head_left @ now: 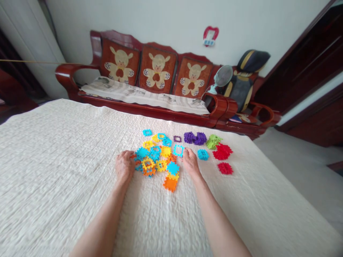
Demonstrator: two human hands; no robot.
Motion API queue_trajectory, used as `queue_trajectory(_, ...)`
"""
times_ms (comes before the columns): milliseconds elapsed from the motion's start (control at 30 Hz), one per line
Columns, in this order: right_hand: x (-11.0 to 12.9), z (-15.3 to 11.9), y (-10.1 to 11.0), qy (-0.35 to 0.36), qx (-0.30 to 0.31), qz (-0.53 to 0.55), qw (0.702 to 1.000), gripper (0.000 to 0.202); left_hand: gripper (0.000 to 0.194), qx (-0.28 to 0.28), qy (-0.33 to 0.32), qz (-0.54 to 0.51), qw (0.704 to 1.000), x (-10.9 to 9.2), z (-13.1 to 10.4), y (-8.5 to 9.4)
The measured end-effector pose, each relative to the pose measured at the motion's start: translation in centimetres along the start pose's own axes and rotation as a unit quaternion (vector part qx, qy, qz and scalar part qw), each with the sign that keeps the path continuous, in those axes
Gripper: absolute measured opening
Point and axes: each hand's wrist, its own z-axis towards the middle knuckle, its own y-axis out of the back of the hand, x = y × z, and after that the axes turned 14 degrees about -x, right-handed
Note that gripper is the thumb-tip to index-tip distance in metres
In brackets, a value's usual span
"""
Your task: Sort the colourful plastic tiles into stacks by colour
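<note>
A loose pile of toothed plastic building tiles, blue, yellow and orange, lies on the quilted cover. At its left edge my left hand (124,165) has curled fingers against the pile, by an orange tile (133,156); what is between the fingertips is hidden. My right hand (190,162) pinches the right side of a light blue open-frame tile (174,151) beside the pile. Nearer to me lie a blue solid tile (173,168) and an orange solid tile (170,184). A yellow window tile (161,165) sits between the hands.
Sorted by colour, purple tiles (199,138), green tiles (213,141), red tiles (222,152) and a small blue stack (203,154) lie to the right. A single purple frame (177,139) is behind the pile. Beyond the quilted cover (80,150) stands a wooden sofa (166,108) with a fan (224,75).
</note>
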Motion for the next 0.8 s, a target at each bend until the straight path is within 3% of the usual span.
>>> queue_trajectory(67, -2.6, -1.4, 2.4, -0.023, -0.024, -0.041, 0.999, 0.036, 0.038, 0.001, 0.009, 0.003, 1.0, -0.1, 0.1, 0.1)
queue_trajectory(167, -4.5, -3.6, 4.3, -0.026, -0.052, -0.07, 0.996, 0.032, 0.038, 0.012, 0.019, 0.021, 1.0, -0.5, 0.4, 0.3)
queue_trajectory(367, -4.4, -6.1, 4.7, 0.059, -0.158, -0.077, 0.983, 0.037, 0.035, 0.045, -0.01, 0.051, 0.998, -1.2, 0.1, 2.4)
queue_trajectory(600, -3.5, -6.4, 4.9, 0.143, -0.034, -0.137, 0.98, 0.045, 0.038, 0.06, -0.087, 0.117, 0.987, -0.8, -3.4, 6.3)
queue_trajectory(800, -3.7, -6.7, 4.6, 0.141, -0.027, -0.139, 0.98, 0.037, 0.038, 0.061, -0.109, 0.162, 0.979, -1.4, -3.8, 6.7)
